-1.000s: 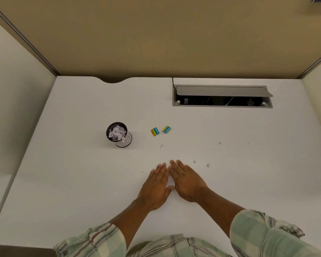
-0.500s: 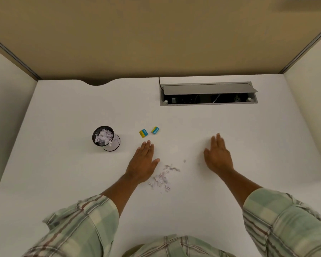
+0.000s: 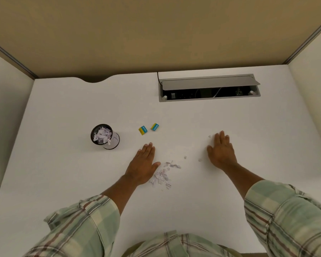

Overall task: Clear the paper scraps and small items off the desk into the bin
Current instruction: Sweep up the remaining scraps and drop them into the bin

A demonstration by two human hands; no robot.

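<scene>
From the head camera, a plain white desk [image 3: 63, 182] fills the view, boxed in by tan partition panels [image 3: 156, 34] at the back and pale ones at the sides. A grey cable hatch [image 3: 208, 88] set into the desk's far right stands with its lid up, wires showing inside.

The left hand [image 3: 142, 165] lies flat, palm down, fingers together and pointing away — it holds nothing. Just to its right, touching the thumb side, lies a small heap of torn white paper scraps [image 3: 162, 175]. The right hand [image 3: 221, 152] rests likewise flat and empty, well apart from the left, with stray white paper bits [image 3: 199, 160] beside its thumb and fingertips.

A small black mesh bin [image 3: 105, 136] stands upright to the left, stuffed with white scraps. Between it and the hatch lie two small yellow-and-blue packets [image 3: 148, 128], side by side.
</scene>
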